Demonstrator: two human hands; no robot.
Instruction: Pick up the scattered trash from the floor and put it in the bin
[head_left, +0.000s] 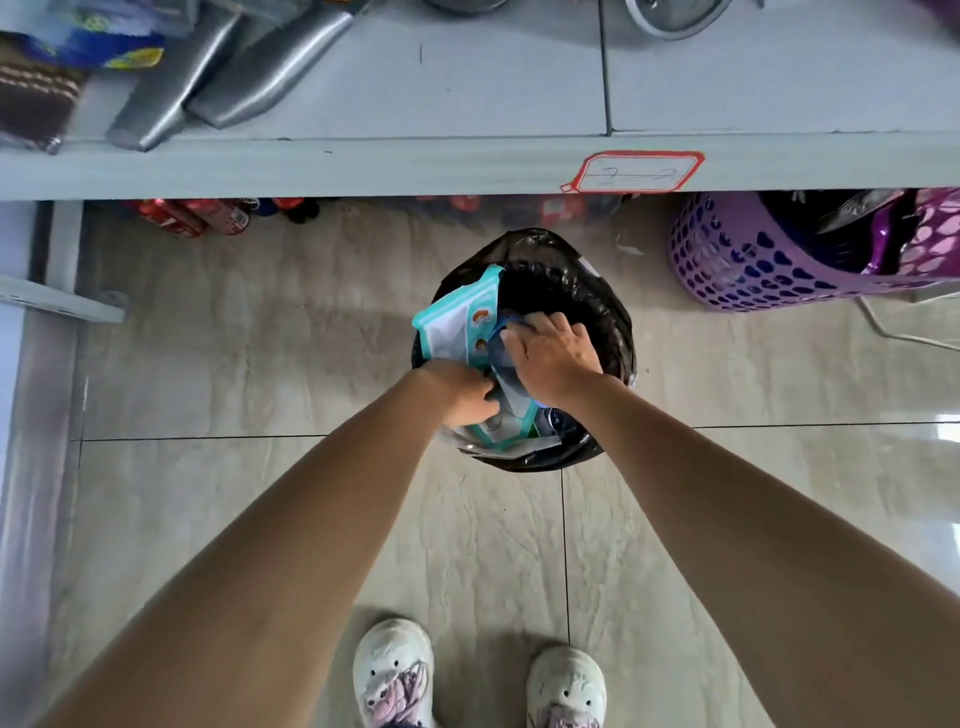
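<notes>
A round bin (571, 275) lined with a black bag stands on the tiled floor straight ahead of me. A large teal and white plastic package (460, 325) sticks out of the bin's left side. My left hand (460, 392) grips the lower part of that package at the bin's near rim. My right hand (553, 356) lies flat with fingers spread, pressing down on a blue wrapper (501, 345) and the package inside the bin. More blue and white trash (545, 421) shows under my hands.
A grey shelf (363, 166) with a red-bordered label (636, 171) runs across just beyond the bin. Red cans (208, 215) lie under it at left. A purple perforated basket (753, 260) stands at right. My two white shoes (395, 670) are near the bottom edge.
</notes>
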